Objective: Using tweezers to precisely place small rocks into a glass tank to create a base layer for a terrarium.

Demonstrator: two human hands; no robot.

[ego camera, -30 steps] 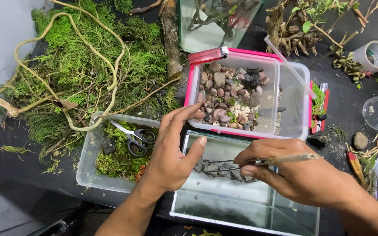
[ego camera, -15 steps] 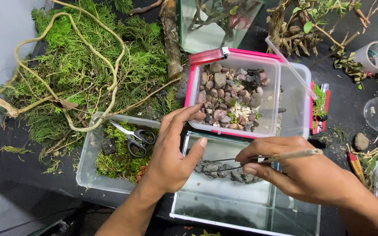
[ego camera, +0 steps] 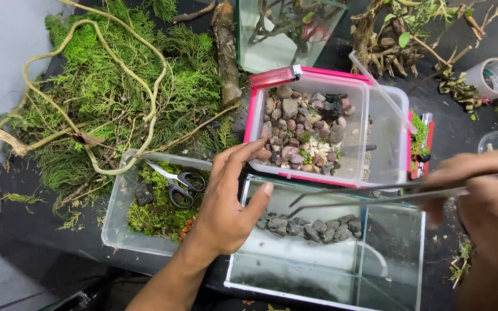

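Dark worktop (ego camera: 462, 135) carries a spread of green fern-like cuttings and twisting vines (ego camera: 99, 86) at the left and dried roots at the upper right. Near the front stands a small glass tank (ego camera: 324, 276) holding one curved row of grey stones (ego camera: 309, 226) on a pale floor. The left hand (ego camera: 226, 201) rests at the tank's left rim, fingers spread and open, thumb on the rim, holding nothing; the stones lie just to its right, inside the glass. The right hand (ego camera: 488, 210), blurred at the right edge, is closed round one pair of long metal tweezers (ego camera: 376, 194), whose tips point left above the tank, over the stones and apart from them. Behind the tank sits a pink-rimmed clear box (ego camera: 364, 129) with mixed brown and grey pebbles (ego camera: 304, 129) in its left part; a red lighter (ego camera: 275, 74) lies on its rim. Left of the hand, a clear tub (ego camera: 113, 224) holds moss and one pair of black-handled scissors (ego camera: 177, 181). Two round clear cups stand at the far right.
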